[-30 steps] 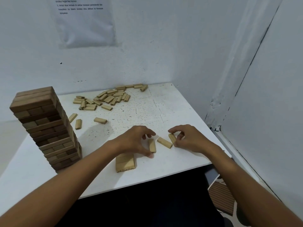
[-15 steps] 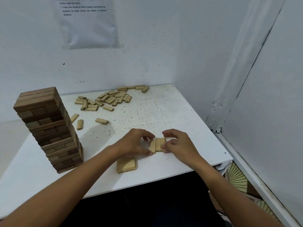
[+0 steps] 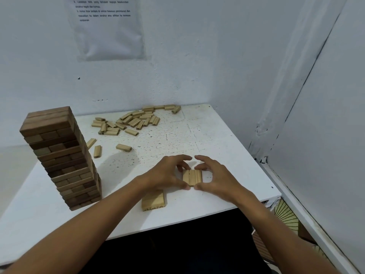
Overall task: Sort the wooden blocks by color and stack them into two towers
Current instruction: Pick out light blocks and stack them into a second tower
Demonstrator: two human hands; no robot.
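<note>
White square table (image 3: 217, 139), speckled with dark marks, set into the corner of a white-walled room. At its left side: one tall tower of dark brown wooden blocks (image 3: 61, 157), layers laid crosswise, standing upright. At the far edge, near the wall: a loose heap of pale wooden blocks (image 3: 130, 121), lying at all angles; three stray pale blocks (image 3: 123, 147) lie apart between the heap and the dark tower. Near the front edge, centre: a flat layer of pale blocks (image 3: 153, 200) laid side by side, partly covered by the left wrist. Just beyond it: a row of three pale wooden blocks (image 3: 192, 177) set side by side, long edges touching, flat on the table. Left hand (image 3: 167, 175): fingers curled, thumb at the near end of the row and fingertips at its far left corner, gripping it. Right hand (image 3: 217, 175): fingers curled likewise, thumb at the near end and fingers arched over the far right corner, gripping the same row. Printed paper sheet (image 3: 108, 26) fixed to the back wall, text too small to read.
</note>
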